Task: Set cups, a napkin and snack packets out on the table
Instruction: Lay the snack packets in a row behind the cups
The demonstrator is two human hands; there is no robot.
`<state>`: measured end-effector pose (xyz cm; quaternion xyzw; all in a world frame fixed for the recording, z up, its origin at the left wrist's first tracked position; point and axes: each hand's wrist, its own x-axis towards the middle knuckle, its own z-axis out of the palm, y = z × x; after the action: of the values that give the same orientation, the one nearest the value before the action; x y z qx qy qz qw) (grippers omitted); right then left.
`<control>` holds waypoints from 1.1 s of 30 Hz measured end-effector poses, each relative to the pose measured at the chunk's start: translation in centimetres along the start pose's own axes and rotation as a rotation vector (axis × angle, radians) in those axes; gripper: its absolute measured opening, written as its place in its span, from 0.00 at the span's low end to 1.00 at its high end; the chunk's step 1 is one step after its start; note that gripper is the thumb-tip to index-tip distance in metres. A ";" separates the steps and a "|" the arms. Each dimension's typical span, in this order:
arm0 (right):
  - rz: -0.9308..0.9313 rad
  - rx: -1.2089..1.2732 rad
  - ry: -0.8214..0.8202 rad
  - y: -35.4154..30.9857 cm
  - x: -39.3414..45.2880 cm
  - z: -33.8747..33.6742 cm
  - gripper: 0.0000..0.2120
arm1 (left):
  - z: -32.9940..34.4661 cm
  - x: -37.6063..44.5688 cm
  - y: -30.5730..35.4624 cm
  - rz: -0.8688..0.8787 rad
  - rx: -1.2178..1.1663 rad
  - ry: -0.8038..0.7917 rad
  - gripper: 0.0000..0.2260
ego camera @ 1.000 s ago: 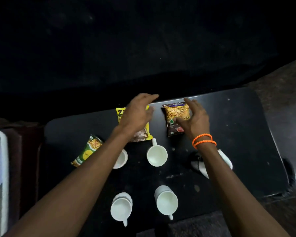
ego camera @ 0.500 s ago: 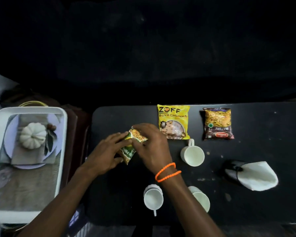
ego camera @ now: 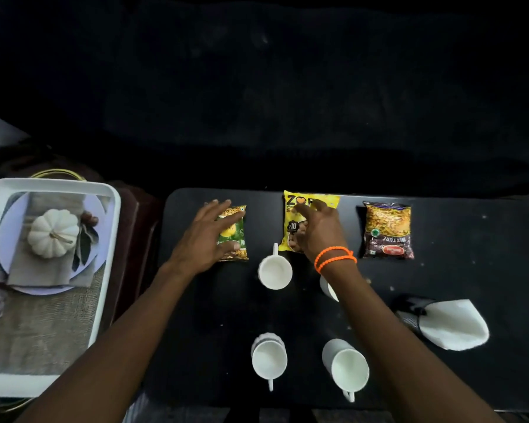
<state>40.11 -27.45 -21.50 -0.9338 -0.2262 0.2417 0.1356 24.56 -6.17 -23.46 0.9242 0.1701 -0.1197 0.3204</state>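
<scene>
Near cups: two white cups at the worktop's near edge, side by side, smooth and glossy, round mouths up. Left one (ego camera: 268, 355) has its handle toward the viewer; right one (ego camera: 345, 366) tilts slightly, handle also near.
Worktop: black worktop (ego camera: 458, 270), matte, rounded corners, flecked with pale specks and smudges.
Napkin: white napkin (ego camera: 452, 325) at the right, folded to a soft rounded wedge, tucked into a dark holder (ego camera: 409, 309).
Middle cups: one white cup (ego camera: 275, 271) at centre, handle pointing away; another cup (ego camera: 329, 288) mostly hidden under the right forearm.
Left hand: left hand (ego camera: 209, 236) flat, fingers spread, palm down on the green packet (ego camera: 234, 236), thumb at its near edge. Not gripping; resting on it.
Right hand: right hand (ego camera: 318, 230) loosely curled, fingertips on the face of the yellow packet (ego camera: 293, 221). Orange beaded bands (ego camera: 333, 257) on the wrist.
Packets: three glossy, crinkled plastic pouches in a row along the far side, well apart. Green at left, yellow in the middle, brown-and-gold packet (ego camera: 387, 230) at right, untouched, marked "MIXTURE".
Tray: white rectangular tray (ego camera: 110, 239) left of the worktop, apart from it, carrying coarse burlap cloth, a pale plate and a small white ribbed pumpkin (ego camera: 53, 233).
Room: dark beyond the far edge; nothing distinguishable.
</scene>
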 end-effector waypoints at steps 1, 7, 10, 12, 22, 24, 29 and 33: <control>-0.010 -0.004 0.010 0.0 -0.1 0.3 0.29 | 0.2 0.5 0.3 0.008 -0.006 -0.004 0.33; -0.051 0.024 0.025 0.9 -0.4 0.7 0.30 | 0.5 3.0 1.7 0.054 0.016 -0.031 0.35; 0.010 0.177 0.073 2.2 -0.6 -1.0 0.31 | -0.2 3.0 1.7 0.058 0.089 -0.002 0.37; 0.080 0.180 0.211 4.3 -1.0 -2.5 0.29 | -0.7 2.5 1.5 0.067 0.117 0.032 0.39; 0.304 -0.039 0.208 12.3 -1.9 -4.0 0.27 | -0.4 2.0 -0.1 0.091 0.108 0.028 0.40; 0.312 -0.037 0.221 12.5 -1.6 -3.7 0.28 | -0.3 2.0 0.0 0.082 0.109 0.031 0.40; 0.329 -0.072 0.181 12.3 -1.6 -4.0 0.31 | -1.3 1.7 0.9 0.060 0.102 0.001 0.41; 0.258 -0.092 0.287 11.2 -2.0 -6.0 0.32 | -3.7 1.9 2.7 0.027 0.086 0.001 0.38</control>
<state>45.64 -38.90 -19.74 -0.9851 -0.0937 0.1110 0.0916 27.79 -5.37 -19.73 0.9394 0.1526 -0.1219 0.2817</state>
